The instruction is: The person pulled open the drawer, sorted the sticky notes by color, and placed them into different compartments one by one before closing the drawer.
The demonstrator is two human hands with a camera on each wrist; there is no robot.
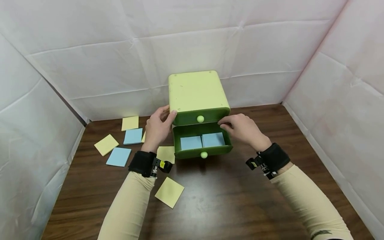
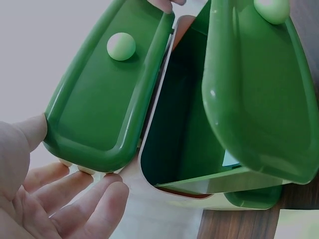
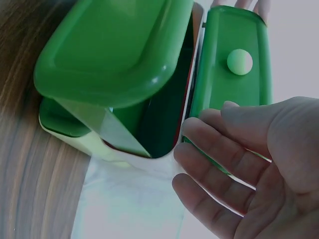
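White sheeting walls in a dark wood table [image 1: 228, 200], seen from above in the head view. At the left of the frame loose sticky notes [image 1: 118, 156] lie scattered, yellow and blue, one yellow note [image 1: 169, 192] lower down beside the left forearm. Left of centre, the left hand [image 1: 157, 128] rests against the left side of the cabinet [image 1: 196, 90], thumb at the top drawer's corner, fingers [image 2: 94, 199] straight and loose rather than clamped. In the middle the cabinet stands upright near the back wall; its top drawer [image 1: 200, 116] is pushed in, its bottom drawer [image 1: 203, 141] is pulled out toward the viewer and holds two blue notes [image 1: 202, 141] side by side. Right of centre, the right hand [image 1: 243, 128] touches the right end of the top drawer's front, fingers [image 3: 219, 154] lightly bent and gripping nothing. I judge the step in hand to be steadying the cabinet with the bottom drawer open; the next move would likely call for a pinch on a knob [image 1: 204, 154] or a reach to the loose notes. A note behind the left hand is mostly hidden, the bottom drawer's depth is unclear, and the wrist views crop the cabinet heavily.
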